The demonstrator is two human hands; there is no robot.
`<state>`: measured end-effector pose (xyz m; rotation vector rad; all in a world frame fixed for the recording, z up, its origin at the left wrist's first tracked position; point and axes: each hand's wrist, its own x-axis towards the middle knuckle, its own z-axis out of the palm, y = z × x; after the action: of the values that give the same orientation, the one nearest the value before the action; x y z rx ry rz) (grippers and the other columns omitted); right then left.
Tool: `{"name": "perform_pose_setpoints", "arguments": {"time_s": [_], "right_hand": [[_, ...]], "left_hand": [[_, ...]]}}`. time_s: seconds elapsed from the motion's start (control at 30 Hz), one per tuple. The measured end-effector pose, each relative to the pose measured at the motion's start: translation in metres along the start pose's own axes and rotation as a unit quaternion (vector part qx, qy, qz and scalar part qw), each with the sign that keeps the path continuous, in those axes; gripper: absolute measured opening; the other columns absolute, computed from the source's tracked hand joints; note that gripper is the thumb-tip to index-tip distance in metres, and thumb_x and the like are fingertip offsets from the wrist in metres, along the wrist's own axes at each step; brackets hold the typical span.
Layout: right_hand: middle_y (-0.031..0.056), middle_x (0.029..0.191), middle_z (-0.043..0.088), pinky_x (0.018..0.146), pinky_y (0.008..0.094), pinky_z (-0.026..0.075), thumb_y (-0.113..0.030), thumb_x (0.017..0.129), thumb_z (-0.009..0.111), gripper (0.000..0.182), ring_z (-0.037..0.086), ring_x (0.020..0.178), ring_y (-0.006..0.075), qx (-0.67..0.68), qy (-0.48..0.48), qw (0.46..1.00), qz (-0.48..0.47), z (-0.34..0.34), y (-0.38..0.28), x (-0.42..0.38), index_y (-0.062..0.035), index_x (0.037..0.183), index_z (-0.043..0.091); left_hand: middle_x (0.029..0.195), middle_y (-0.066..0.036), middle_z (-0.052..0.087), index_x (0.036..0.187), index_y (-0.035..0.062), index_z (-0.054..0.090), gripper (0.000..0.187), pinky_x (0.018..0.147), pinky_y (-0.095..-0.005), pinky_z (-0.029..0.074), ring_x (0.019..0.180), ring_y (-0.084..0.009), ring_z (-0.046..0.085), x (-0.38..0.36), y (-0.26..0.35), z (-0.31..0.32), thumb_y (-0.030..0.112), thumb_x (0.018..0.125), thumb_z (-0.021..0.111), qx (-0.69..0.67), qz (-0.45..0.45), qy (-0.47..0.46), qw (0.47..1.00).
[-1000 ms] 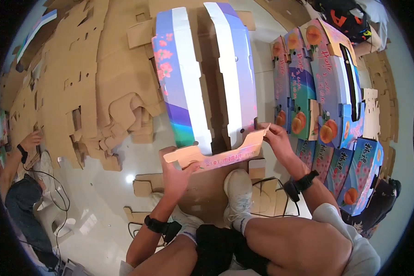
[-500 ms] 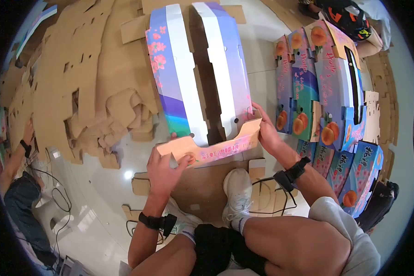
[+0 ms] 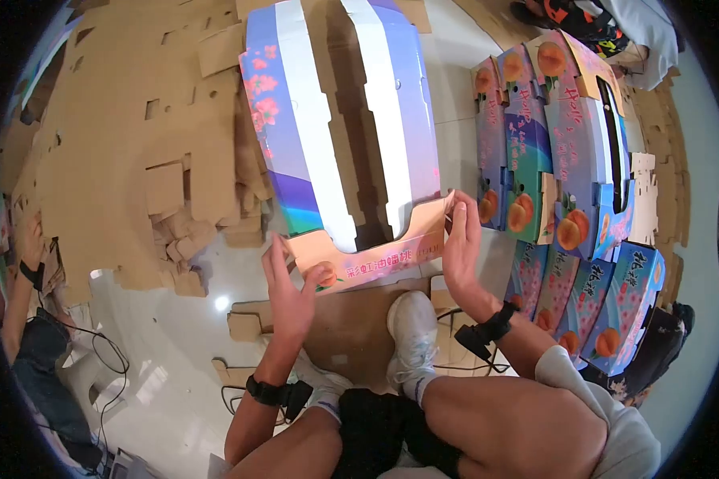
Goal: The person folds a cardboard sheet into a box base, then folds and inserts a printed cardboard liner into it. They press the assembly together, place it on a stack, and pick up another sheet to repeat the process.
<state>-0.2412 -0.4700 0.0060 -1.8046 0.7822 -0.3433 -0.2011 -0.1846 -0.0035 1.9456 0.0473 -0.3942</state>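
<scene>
A printed cardboard fruit box (image 3: 411,128) with pink blossoms on blue and purple lies before me on the floor. Two white strips run along its top, either side of a long open slot. Its near end panel (image 3: 383,259) is orange-pink, with a peach picture and red lettering, and has a cut-out upper edge. My left hand (image 3: 289,287) grips the panel's left corner, thumb on the printed face and fingers at the side. At the right corner, my right hand (image 3: 463,247) presses its fingers against the side and edge of the panel.
Assembled peach boxes (image 3: 571,152) are stacked at the right. Flat brown cardboard sheets (image 3: 104,160) and cardboard scraps (image 3: 185,239) cover the left floor. Another person's hand (image 3: 32,243) shows at far left, near a black cable (image 3: 108,343). A person's legs are at the upper right.
The end panel now stands more upright, its printed face turned further toward me. My right hand has shifted its fingers up onto the panel's right corner; my left fingers have straightened.
</scene>
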Motion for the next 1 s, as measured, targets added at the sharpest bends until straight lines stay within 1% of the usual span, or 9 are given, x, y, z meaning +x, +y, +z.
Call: {"name": "perform_pose_setpoints", "arguments": {"time_s": [0.1,0.2,0.3,0.5,0.6,0.7,0.8,0.93,1.0], "right_hand": [[0.0157,0.125,0.061,0.103,0.0388,0.048,-0.022,0.114,0.047,0.038,0.06,0.115,0.0255,-0.087,-0.038,0.994,-0.06,-0.003,-0.012,-0.005,0.0035,0.14,0.057],[0.0198,0.128,0.06,0.105,0.0409,0.047,-0.02,0.112,0.049,0.038,0.061,0.117,0.0309,-0.151,-0.06,0.981,-0.108,-0.011,-0.009,-0.007,0.003,0.143,0.055],[0.0207,0.125,0.06,0.105,0.0417,0.047,-0.017,0.111,0.05,0.038,0.061,0.115,0.0331,-0.172,-0.062,0.976,-0.122,-0.017,-0.012,-0.013,0.0016,0.144,0.056],[0.0192,0.116,0.062,0.1,0.0395,0.048,-0.015,0.111,0.05,0.036,0.062,0.11,0.0302,-0.19,-0.073,0.974,-0.094,-0.028,-0.015,-0.016,-0.0004,0.142,0.061],[0.017,0.113,0.063,0.096,0.0365,0.049,-0.015,0.111,0.051,0.037,0.061,0.107,0.0262,-0.195,-0.089,0.974,-0.076,-0.03,-0.015,-0.011,-0.0017,0.144,0.062],[0.0129,0.111,0.064,0.092,0.0334,0.049,-0.017,0.111,0.053,0.038,0.061,0.103,0.0209,-0.151,-0.109,0.979,-0.084,-0.033,0.003,0.002,-0.0034,0.146,0.06],[0.009,0.111,0.065,0.09,0.0317,0.05,-0.02,0.111,0.056,0.043,0.061,0.1,0.0165,-0.048,-0.139,0.989,-0.018,-0.035,0.025,0.014,-0.0055,0.151,0.055],[0.0074,0.114,0.067,0.092,0.0304,0.052,-0.022,0.11,0.06,0.053,0.063,0.102,0.0145,0.081,-0.2,0.966,0.141,-0.027,0.029,0.035,-0.0075,0.158,0.045],[0.008,0.118,0.067,0.096,0.0318,0.052,-0.026,0.109,0.06,0.055,0.063,0.11,0.0158,0.065,-0.24,0.959,0.135,-0.03,0.03,0.041,-0.0077,0.158,0.044]], "left_hand": [[0.158,-0.022,0.038,0.166,0.0004,0.024,0.084,0.12,-0.0451,0.039,0.144,-0.0352,0.047,-0.003,0.001,-0.004,0.009,0.096,0.071,0.111,0.087,-0.017,0.99],[0.16,-0.023,0.04,0.161,-0.005,0.031,0.077,0.119,-0.0461,0.041,0.142,-0.04,0.048,0.001,0.005,-0.006,0.002,0.095,0.071,0.14,0.148,0.004,0.979],[0.161,-0.024,0.04,0.161,-0.0043,0.034,0.072,0.118,-0.0463,0.042,0.145,-0.0401,0.045,0.01,0.012,-0.009,-0.003,0.097,0.066,0.147,0.221,0.004,0.964],[0.156,-0.023,0.044,0.159,-0.0027,0.037,0.067,0.116,-0.0457,0.045,0.143,-0.041,0.047,0.013,0.035,-0.011,-0.003,0.098,0.064,0.014,0.1,-0.057,0.993],[0.148,-0.022,0.05,0.153,-0.0048,0.043,0.052,0.117,-0.0443,0.04,0.136,-0.036,0.052,0.015,0.033,-0.01,0.009,0.105,0.059,0.085,0.153,-0.035,0.984],[0.143,-0.022,0.05,0.146,-0.0045,0.047,0.045,0.113,-0.042,0.042,0.13,-0.0341,0.054,0.028,0.037,-0.018,0.014,0.106,0.057,0.127,0.188,-0.046,0.973],[0.14,-0.019,0.051,0.145,-0.0009,0.045,0.042,0.112,-0.0403,0.041,0.127,-0.0304,0.053,0.049,0.042,-0.017,0.017,0.108,0.054,0.125,0.126,-0.066,0.982],[0.138,-0.015,0.052,0.152,0.0049,0.039,0.046,0.114,-0.039,0.039,0.127,-0.0249,0.051,0.062,0.019,0.004,0.019,0.11,0.051,-0.075,0.042,-0.009,0.996],[0.139,-0.014,0.052,0.154,0.0068,0.037,0.047,0.115,-0.0393,0.038,0.128,-0.0231,0.051,0.063,0.015,0.005,0.02,0.111,0.05,-0.137,-0.022,-0.01,0.99]]}}
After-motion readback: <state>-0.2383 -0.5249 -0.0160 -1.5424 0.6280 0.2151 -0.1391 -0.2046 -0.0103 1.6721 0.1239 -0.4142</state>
